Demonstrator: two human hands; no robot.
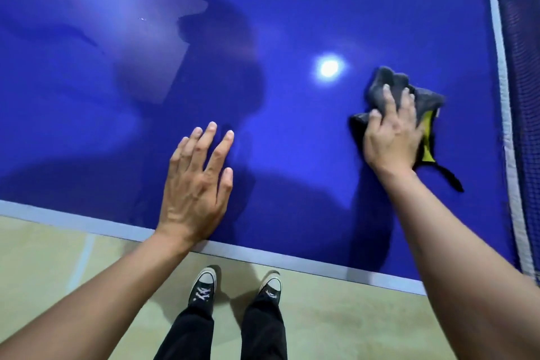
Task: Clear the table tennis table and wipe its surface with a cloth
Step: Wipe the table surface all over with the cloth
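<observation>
Below me, a glossy blue table tennis table (292, 23) fills my view, its near edge marked by a pale border line (263, 254) above a beige floor (350, 327). A round lamp reflection (329, 68) shines on the surface, and pale, hazy patches show at far left. My left hand (195, 184) rests flat on the blue top, fingers spread, just inside the near edge. To the right, a crumpled dark cloth (380, 86) with a yellow underside lies on the table near the net (523, 67); my right hand (391, 131) grips it against the surface. One dark strip of it trails toward the near edge.
</observation>
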